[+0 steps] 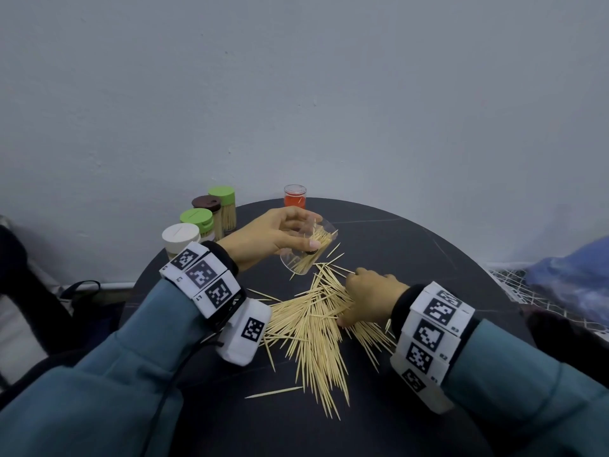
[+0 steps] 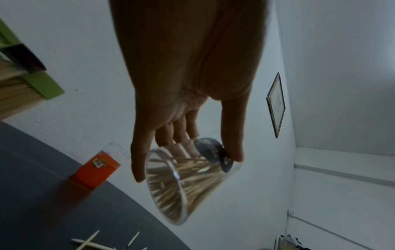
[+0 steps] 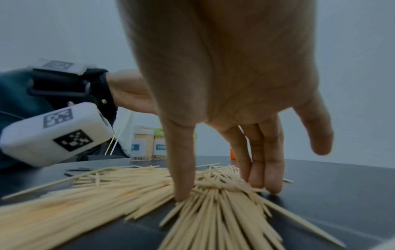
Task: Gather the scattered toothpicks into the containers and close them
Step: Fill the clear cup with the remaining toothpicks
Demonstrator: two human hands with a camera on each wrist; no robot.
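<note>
Loose toothpicks (image 1: 313, 341) lie in a wide heap on the round black table (image 1: 412, 258). My left hand (image 1: 306, 230) grips a clear container (image 1: 296, 262), tilted on its side above the table, mouth towards the heap. It is partly filled with toothpicks, as the left wrist view shows through its wall (image 2: 186, 186), with the left hand (image 2: 188, 167) curled round its base. My right hand (image 1: 346, 300) reaches down onto the heap's right part. In the right wrist view its thumb and fingers (image 3: 265, 182) pinch a bunch of toothpicks (image 3: 107, 194) against the table.
Several closed toothpick containers stand at the table's back left: white lid (image 1: 180, 235), green lid (image 1: 196, 217), brown lid (image 1: 206, 202), green lid (image 1: 221, 192). A red container (image 1: 294, 196) stands at the back edge by the wall. Blue fabric (image 1: 576, 275) lies off to the right.
</note>
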